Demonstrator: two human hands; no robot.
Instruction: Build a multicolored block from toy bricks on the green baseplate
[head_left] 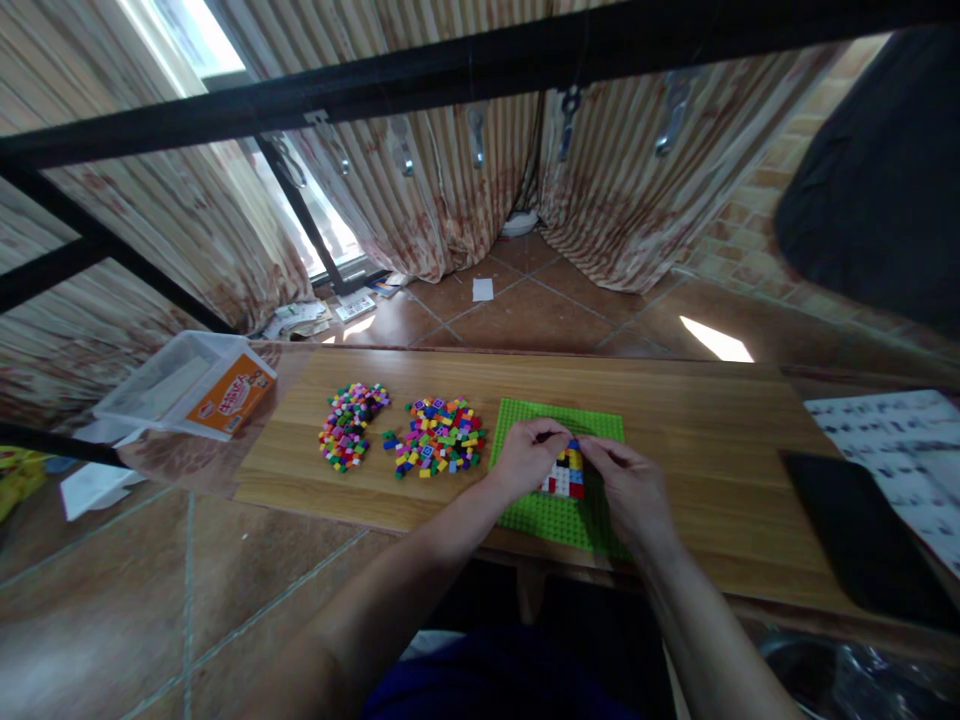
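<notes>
A green studded baseplate (559, 525) lies on the wooden table in front of me. On it stands a small patch of toy bricks (562, 480) in white, red, yellow, black and blue. At the far edge of this patch, a blue toy brick (574, 443) shows between the fingertips of both hands. My left hand (529, 455) comes in from the left with thumb and fingers pinched at the brick. From the other side, my right hand (628, 482) pinches there too, bent over the patch's right edge. The fingers partly cover the brick and the patch's upper part.
Left of the baseplate lie a mixed pile of loose bricks (442, 437) and a curved pile (349, 425). A clear plastic box (176, 380) with an orange label stands at the far left. To the right are a black flat object (862, 530) and a printed sheet (892, 440).
</notes>
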